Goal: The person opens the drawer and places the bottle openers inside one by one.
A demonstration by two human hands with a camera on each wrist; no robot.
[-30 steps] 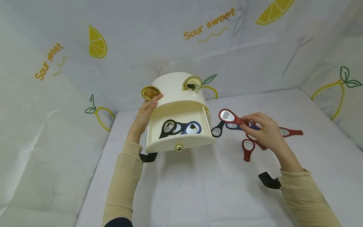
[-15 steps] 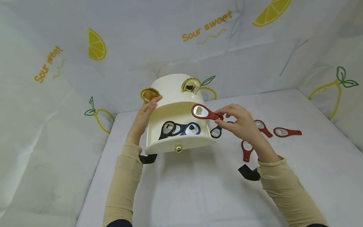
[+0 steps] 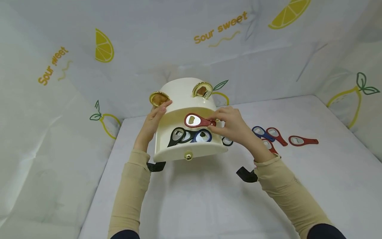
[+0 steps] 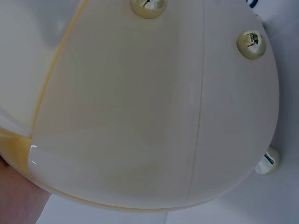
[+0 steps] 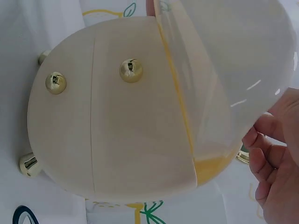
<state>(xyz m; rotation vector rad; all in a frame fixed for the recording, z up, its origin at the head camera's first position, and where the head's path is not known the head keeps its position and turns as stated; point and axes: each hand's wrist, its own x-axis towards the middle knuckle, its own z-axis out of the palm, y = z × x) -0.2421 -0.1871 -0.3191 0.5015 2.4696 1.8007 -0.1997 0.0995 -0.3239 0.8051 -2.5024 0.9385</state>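
Pinching the red opener [image 3: 192, 120] by its handle [image 3: 205, 122], R grip [image 3: 229, 124] has it over the white box's [image 3: 181, 91] drawer [image 3: 209, 150], L grip [image 3: 153, 120] resting straight-fingered on box; prob. light, hard, bit slippery, so handle's best.

A box [image 3: 182, 96] is set on a table [image 3: 185, 199] before a cloth [image 3: 143, 36]. Three openers [image 3: 203, 136] are contained in its drawer [image 3: 168, 154]; a fourth opener [image 3: 193, 120] is held over it by the right hand [image 3: 230, 123]. The box is touched at left by the left hand [image 3: 151, 122]; loose openers [image 3: 276, 136] are strewn at right.
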